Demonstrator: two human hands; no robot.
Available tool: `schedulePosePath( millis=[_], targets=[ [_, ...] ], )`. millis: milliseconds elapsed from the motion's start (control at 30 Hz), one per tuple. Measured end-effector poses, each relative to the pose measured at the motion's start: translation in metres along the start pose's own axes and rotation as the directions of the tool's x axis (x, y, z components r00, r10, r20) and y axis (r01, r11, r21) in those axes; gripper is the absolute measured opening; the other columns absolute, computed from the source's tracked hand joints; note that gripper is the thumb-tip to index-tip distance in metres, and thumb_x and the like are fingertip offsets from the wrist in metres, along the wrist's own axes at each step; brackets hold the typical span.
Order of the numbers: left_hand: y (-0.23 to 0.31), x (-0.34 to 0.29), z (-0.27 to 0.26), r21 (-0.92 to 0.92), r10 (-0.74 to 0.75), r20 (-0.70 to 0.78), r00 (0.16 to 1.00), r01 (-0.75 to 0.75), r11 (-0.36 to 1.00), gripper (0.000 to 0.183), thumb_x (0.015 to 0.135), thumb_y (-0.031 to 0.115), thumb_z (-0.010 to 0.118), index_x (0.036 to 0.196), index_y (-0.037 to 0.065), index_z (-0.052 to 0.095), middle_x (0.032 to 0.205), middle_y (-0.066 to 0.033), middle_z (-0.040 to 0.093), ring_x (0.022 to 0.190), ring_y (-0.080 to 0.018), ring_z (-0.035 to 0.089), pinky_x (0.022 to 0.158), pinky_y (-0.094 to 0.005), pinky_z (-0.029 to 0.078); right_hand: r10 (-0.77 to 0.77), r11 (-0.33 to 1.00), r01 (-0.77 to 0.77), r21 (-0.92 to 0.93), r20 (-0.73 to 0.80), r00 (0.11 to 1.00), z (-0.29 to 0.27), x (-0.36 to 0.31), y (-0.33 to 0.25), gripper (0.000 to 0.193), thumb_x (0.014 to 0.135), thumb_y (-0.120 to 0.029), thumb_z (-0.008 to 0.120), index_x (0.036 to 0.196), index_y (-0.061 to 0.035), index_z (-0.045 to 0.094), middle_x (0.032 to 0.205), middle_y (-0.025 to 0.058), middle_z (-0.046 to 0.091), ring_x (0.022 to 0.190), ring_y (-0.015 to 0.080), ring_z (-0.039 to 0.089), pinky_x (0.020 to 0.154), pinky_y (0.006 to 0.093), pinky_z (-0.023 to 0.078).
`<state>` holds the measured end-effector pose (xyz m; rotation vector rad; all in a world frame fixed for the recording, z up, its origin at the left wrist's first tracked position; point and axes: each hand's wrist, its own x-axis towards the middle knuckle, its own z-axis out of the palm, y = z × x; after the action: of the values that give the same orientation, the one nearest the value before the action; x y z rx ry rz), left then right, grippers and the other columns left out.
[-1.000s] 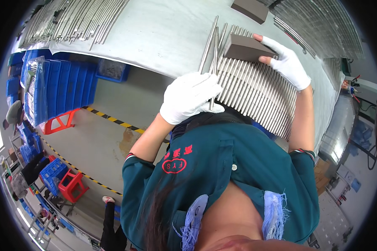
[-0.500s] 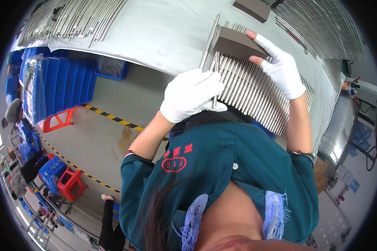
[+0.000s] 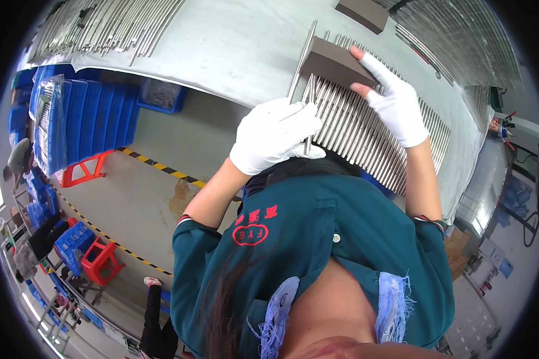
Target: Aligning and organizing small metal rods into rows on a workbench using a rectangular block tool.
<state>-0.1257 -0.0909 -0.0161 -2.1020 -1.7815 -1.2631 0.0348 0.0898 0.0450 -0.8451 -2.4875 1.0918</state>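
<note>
A gloved right hand [image 3: 394, 107] holds a brown block [image 3: 336, 61] between thumb and fingers, over a row of metal rods [image 3: 365, 128], while the gloved left hand [image 3: 274, 136] grasps at least one rod [image 3: 308, 145] at the row's left edge. Beyond them stretches a pale-covered table [image 3: 233, 51] — where a slipping block or slack left fingers could set rods rolling out of line.

The brown block [image 3: 339, 64] hides parts of several metal rods [image 3: 365, 128].
</note>
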Motion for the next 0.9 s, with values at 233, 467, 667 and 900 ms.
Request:
schedulePosePath(
  millis=[233, 467, 667, 900],
  targets=[
    [-0.005, -0.004, 0.000, -0.038, 0.013, -0.034, 0.999, -0.014, 0.999, 0.047, 0.062, 0.043, 0.081, 0.097, 0.013, 0.070, 0.101, -0.0053, 0.070, 0.086, -0.0231, 0.066, 0.080, -0.0335, 0.053, 0.015, 0.984, -0.014, 0.177, -0.003, 1.000, -0.032, -0.004, 0.018, 0.057, 0.086, -0.013, 0.071, 0.139, -0.0211, 0.055, 0.132, 0.0027, 0.063, 0.123, 0.0197, 0.059, 0.103, 0.0317, 0.045],
    [0.002, 0.001, -0.003, 0.001, -0.001, 0.002, 1.000, 0.001, 1.000, 0.046, 0.062, 0.043, 0.083, 0.095, 0.012, 0.075, 0.094, -0.0073, 0.073, 0.087, -0.0238, 0.070, 0.080, -0.0353, 0.055, -0.047, 0.998, 0.052, -0.027, 0.166, 0.985, -0.005, 0.028, 0.010, 0.051, 0.089, -0.020, 0.068, 0.139, -0.0238, 0.055, 0.127, 0.0073, 0.065, 0.114, 0.0127, 0.061, 0.098, 0.0286, 0.048],
    [-0.001, -0.002, 0.000, 0.010, 0.022, -0.035, 0.999, -0.022, 1.000, 0.046, 0.062, 0.044, 0.082, 0.093, 0.011, 0.074, 0.095, -0.0073, 0.073, 0.085, -0.0239, 0.070, 0.078, -0.0343, 0.055, -0.114, 0.983, 0.081, 0.166, 0.198, 0.974, -0.004, 0.032, 0.011, 0.052, 0.088, -0.010, 0.068, 0.139, -0.0137, 0.056, 0.133, 0.0034, 0.062, 0.119, 0.0147, 0.057, 0.106, 0.0295, 0.043],
    [-0.001, -0.002, -0.001, 0.006, -0.010, 0.017, 1.000, 0.010, 1.000, 0.046, 0.063, 0.046, 0.081, 0.093, 0.011, 0.073, 0.096, -0.0085, 0.073, 0.086, -0.0232, 0.070, 0.080, -0.0345, 0.055, -0.005, 0.945, -0.098, 0.312, 0.311, 0.950, -0.023, 0.044, 0.038, 0.057, 0.086, -0.009, 0.071, 0.140, -0.0119, 0.054, 0.136, 0.0027, 0.060, 0.123, 0.0138, 0.054, 0.108, 0.0292, 0.040]
  ],
)
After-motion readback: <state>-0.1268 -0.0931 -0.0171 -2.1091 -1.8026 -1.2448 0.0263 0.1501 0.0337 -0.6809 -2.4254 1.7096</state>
